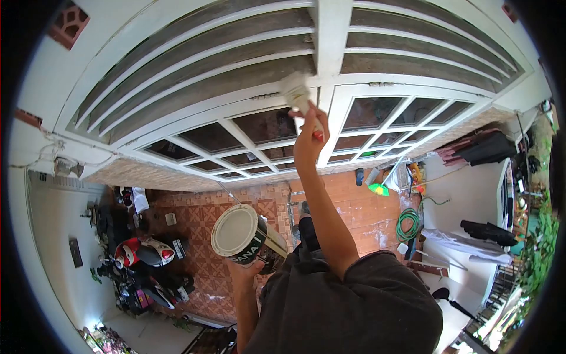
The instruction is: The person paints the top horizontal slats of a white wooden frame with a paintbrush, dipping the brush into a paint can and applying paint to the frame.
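Note:
My right hand point(309, 131) is raised and closed round the handle of a paintbrush point(296, 93). The brush's wide, pale bristle end looks slightly blurred, and it overlaps the white wooden frame point(330, 47) where the slats meet the glazed panes. Lower down, my left hand point(244, 271) grips a paint can point(253, 243) with a dark printed label from below and the side. The can leans a little, and its round top shows off-white inside the rim. Part of its side lies close to my dark shirt point(354, 301).
Far below are patterned floor tiles point(203, 259). Motorcycles point(144, 253) stand at the left. On the right lie a coiled green hose point(407, 224) and a green and yellow item point(378, 189), with clothes point(486, 147) hanging beyond. Glazed panes point(268, 127) run below the slats.

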### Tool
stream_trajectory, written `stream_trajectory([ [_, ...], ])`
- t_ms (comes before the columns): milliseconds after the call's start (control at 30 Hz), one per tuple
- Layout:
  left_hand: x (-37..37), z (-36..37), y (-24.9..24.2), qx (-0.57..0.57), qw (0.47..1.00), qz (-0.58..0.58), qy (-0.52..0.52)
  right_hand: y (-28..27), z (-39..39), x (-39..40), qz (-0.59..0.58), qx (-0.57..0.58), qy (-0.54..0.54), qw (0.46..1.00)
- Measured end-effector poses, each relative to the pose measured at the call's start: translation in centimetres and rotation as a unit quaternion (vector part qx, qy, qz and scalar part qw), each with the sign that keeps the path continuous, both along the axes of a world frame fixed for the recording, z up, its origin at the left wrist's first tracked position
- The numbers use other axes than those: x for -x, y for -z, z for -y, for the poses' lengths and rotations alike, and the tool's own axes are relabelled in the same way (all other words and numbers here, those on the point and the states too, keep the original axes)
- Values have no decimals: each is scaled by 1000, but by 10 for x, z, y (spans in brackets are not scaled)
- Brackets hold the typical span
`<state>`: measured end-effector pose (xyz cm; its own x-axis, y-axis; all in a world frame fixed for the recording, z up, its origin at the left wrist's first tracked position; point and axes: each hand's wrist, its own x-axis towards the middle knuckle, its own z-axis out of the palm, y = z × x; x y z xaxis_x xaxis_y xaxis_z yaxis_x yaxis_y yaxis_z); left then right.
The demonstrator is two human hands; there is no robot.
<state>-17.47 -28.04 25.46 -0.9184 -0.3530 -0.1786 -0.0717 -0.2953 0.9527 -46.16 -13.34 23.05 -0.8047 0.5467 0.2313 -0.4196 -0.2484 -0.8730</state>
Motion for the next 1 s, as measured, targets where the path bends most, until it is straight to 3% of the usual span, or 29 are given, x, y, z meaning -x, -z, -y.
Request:
stream_trajectory([
  [100,-1,8,12,26,1000,-5,12,1,-4,-23,-15,1,-23,1000],
  [233,0,3,7,8,1000,7,19,33,-41,-26,54,-16,15,998],
  [400,6,-4,-1,-8,1000,0,29,41,-105,-9,46,71,167,982],
  [500,5,-3,0,-10,999,11,37,33,-130,10,21,18,238,971],
  [667,2,-6,-1,-19,999,26,45,69,-102,51,-32,-4,217,976],
  [833,4,-11,-12,-20,999,10,40,48,-23,2,30,-35,-50,998],
  [900,1,-6,-2,-7,999,-2,47,43,-8,-22,68,37,-129,989],
  [1000,-5,-2,9,14,999,-13,33,53,4,-50,77,57,-144,985],
])
